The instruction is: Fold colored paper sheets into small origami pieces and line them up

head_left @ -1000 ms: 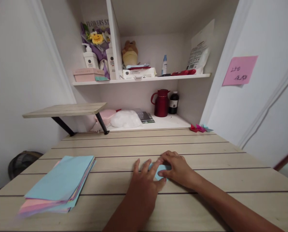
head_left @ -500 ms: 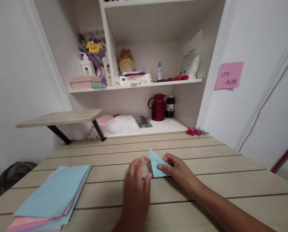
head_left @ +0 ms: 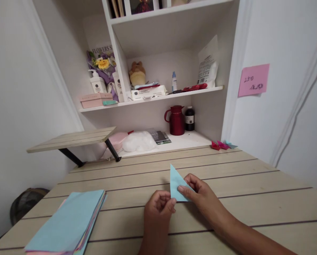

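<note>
A light-blue piece of paper point(head_left: 176, 180), folded into a triangle, is held just above the wooden desk with one point up. My right hand point(head_left: 201, 193) pinches its right side, thumb on the near face and fingers behind. At its lower left corner is my left hand point(head_left: 159, 205), fingers curled and thumb and fingertip closed on that corner. To the left on the desk lies a stack of coloured paper point(head_left: 68, 219) with a light-blue sheet on top.
Small folded paper shapes point(head_left: 223, 145) in red, pink and blue sit at the desk's far right edge. A small raised wooden shelf point(head_left: 73, 139) stands at the back left. Behind are white shelves with a red jug point(head_left: 176, 121) and a dark bottle point(head_left: 189, 118).
My left hand has moved from beside the paper to its lower left corner and closed there. The right hand keeps its pinch. The camera view has shifted and tilted slightly.
</note>
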{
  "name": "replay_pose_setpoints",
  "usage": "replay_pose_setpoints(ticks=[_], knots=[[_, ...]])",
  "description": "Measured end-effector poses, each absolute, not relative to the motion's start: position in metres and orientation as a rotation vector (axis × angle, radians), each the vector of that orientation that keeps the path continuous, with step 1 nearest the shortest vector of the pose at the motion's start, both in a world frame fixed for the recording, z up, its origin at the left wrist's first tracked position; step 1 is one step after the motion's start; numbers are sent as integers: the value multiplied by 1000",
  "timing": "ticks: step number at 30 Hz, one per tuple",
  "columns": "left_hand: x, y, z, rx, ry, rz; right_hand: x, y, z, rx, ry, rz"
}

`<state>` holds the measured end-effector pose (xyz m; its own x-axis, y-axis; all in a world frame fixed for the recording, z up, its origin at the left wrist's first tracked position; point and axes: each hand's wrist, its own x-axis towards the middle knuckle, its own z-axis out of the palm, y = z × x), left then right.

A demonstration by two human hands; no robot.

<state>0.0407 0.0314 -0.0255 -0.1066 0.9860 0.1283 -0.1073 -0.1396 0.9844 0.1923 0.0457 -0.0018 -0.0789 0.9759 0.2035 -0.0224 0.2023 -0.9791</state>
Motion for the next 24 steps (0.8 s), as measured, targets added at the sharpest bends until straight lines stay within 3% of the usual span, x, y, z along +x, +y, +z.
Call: replay_pose_setpoints(ticks=[9,14,24], knots=[[34,32,-20,1170,1209,1347,190,44,-6,-939,-1363,1143],[19,32,-14,1109,1009,1205,202,46,2,-919,-1237,1182],[11,32,-13,1187,822,1014,205,27,16,-755,-1300,1487]])
